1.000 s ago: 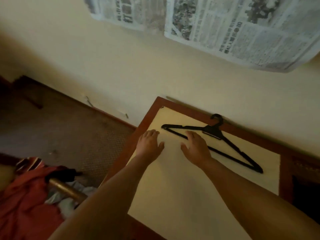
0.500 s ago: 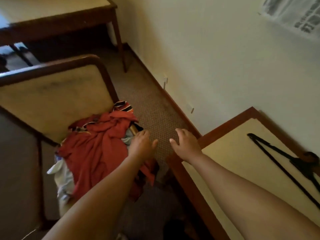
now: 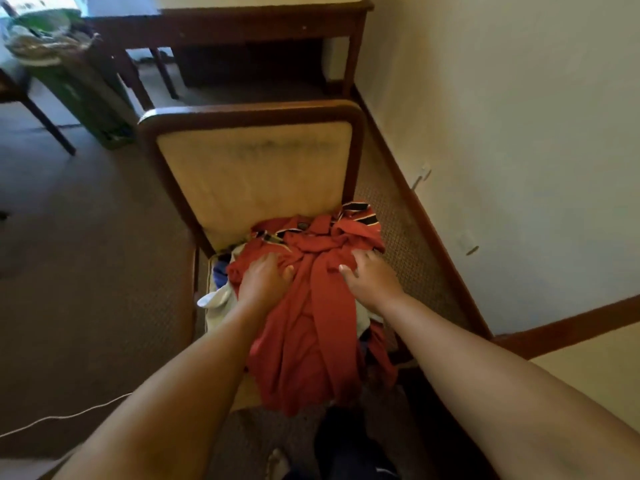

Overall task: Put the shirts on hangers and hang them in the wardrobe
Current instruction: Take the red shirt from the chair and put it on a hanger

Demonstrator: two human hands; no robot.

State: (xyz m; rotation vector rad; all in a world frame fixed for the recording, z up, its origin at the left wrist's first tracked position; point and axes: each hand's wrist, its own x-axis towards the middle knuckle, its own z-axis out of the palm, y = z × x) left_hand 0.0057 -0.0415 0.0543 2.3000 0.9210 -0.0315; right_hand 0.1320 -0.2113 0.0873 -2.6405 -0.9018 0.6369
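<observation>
Chair (image 3: 249,174) holds red shirt (image 3: 304,327); left hand (image 3: 263,282), right hand (image 3: 372,280) grasp it.

No text, label, brand, number or sign can be read anywhere in this view. The red shirt (image 3: 304,306) on the chair (image 3: 252,168) carries a small dark patch just below its collar, at the far end of the garment, but it is too small and blurred to show any letters. The dark smudges across the far part of the chair's pale back panel form no legible marks.
</observation>
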